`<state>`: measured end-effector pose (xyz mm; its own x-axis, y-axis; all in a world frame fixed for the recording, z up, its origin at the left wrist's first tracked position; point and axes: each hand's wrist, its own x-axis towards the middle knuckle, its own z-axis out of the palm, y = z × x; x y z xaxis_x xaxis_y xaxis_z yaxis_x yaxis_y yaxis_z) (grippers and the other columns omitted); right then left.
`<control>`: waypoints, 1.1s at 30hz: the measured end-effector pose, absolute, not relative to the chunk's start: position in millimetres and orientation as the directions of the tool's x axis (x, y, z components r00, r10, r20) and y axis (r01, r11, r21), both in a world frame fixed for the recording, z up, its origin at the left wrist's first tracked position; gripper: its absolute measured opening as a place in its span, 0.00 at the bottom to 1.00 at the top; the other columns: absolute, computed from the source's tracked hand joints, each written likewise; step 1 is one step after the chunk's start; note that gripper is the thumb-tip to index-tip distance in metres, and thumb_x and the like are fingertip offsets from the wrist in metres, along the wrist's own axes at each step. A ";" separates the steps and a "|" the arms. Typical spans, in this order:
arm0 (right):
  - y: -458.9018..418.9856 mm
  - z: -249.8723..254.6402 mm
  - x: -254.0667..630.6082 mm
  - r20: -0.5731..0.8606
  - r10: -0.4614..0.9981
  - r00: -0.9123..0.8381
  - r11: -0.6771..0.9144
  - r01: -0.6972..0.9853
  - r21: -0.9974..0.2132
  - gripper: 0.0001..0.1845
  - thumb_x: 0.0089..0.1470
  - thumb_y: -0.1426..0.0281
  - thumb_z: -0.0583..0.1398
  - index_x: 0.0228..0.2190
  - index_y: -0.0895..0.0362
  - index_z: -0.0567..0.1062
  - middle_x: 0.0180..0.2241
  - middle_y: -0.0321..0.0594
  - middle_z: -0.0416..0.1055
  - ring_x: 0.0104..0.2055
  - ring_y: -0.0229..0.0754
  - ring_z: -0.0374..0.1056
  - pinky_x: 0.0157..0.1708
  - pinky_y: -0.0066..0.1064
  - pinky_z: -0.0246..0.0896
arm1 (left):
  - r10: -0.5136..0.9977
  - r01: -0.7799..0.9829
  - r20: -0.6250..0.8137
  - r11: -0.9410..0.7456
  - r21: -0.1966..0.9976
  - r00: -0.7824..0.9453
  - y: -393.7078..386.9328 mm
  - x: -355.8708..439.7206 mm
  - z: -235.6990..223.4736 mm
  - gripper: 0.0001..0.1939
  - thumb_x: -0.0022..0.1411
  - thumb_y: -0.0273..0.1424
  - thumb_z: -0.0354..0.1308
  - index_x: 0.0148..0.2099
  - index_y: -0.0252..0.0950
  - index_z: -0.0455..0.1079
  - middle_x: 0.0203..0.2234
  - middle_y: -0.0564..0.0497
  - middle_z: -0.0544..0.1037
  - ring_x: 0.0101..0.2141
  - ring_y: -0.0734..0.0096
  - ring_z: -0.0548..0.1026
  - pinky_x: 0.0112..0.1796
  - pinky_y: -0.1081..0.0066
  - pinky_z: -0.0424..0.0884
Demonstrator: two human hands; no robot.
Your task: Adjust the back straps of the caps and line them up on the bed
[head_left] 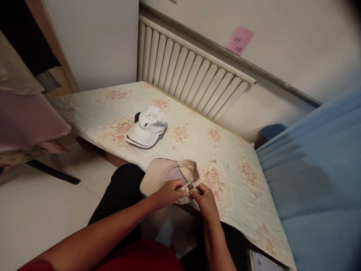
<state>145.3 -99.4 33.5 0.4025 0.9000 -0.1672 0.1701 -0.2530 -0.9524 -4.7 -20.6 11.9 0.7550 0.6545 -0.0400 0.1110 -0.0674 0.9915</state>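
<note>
A cream baseball cap lies upside down at the near edge of the flowered surface, brim to the left and its inside facing me. My left hand is closed on the cap's back strap near the buckle. Just to the right, my right hand pinches the other part of the same strap, by a small dark brown label. The fingers of both hands nearly meet there. Farther back sits a stack of caps, a white cap with a small dark logo on top and darker edges showing beneath it.
The flowered cloth covers a low table or bed. Behind it a white radiator runs along the wall. A blue curtain hangs at the right. Draped fabric stands at the left. A flat item lies at bottom right.
</note>
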 end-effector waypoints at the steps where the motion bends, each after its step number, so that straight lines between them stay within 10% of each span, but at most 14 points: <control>1: -99.1 33.3 146.3 -0.166 0.901 0.400 -0.247 0.161 -0.955 0.08 0.38 0.67 0.63 0.26 0.57 0.75 0.19 0.32 0.69 0.22 0.37 0.62 0.26 0.29 0.57 | 0.652 0.097 -0.048 -0.040 0.994 0.757 -20.5 -5.0 12.2 0.09 0.54 0.34 0.55 0.27 0.34 0.61 0.20 0.59 0.58 0.24 0.78 0.57 0.25 0.75 0.52; 12: -102.8 26.7 148.6 -0.121 0.946 0.300 -0.167 0.130 -0.977 0.11 0.40 0.72 0.62 0.32 0.57 0.76 0.24 0.32 0.71 0.25 0.37 0.63 0.29 0.29 0.59 | 0.401 0.005 -0.370 0.673 0.740 0.838 -13.8 -3.1 16.2 0.15 0.44 0.39 0.66 0.29 0.34 0.68 0.20 0.54 0.70 0.21 0.75 0.66 0.25 0.74 0.60; 20: -106.6 22.9 155.4 -0.068 0.938 0.339 -0.123 0.144 -0.982 0.07 0.39 0.73 0.62 0.27 0.56 0.74 0.23 0.31 0.70 0.26 0.37 0.63 0.30 0.29 0.58 | 0.287 0.104 -0.371 0.651 0.752 0.883 -12.8 -2.0 5.6 0.19 0.48 0.45 0.64 0.27 0.32 0.71 0.18 0.53 0.70 0.18 0.76 0.64 0.22 0.74 0.55; 33: -106.7 11.4 154.7 -0.014 0.941 0.337 -0.060 0.126 -0.990 0.04 0.41 0.72 0.63 0.25 0.56 0.72 0.22 0.30 0.67 0.27 0.37 0.61 0.30 0.28 0.57 | 0.341 -0.015 -0.426 0.795 0.606 0.838 -13.9 4.1 12.6 0.13 0.37 0.26 0.64 0.29 0.33 0.66 0.17 0.57 0.70 0.19 0.76 0.67 0.24 0.74 0.60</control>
<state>154.7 -106.7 11.4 0.3370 0.9414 -0.0140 0.1263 -0.0599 -0.9902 4.1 -13.9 12.6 0.8379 0.3408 -0.4264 -0.0148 0.7950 0.6064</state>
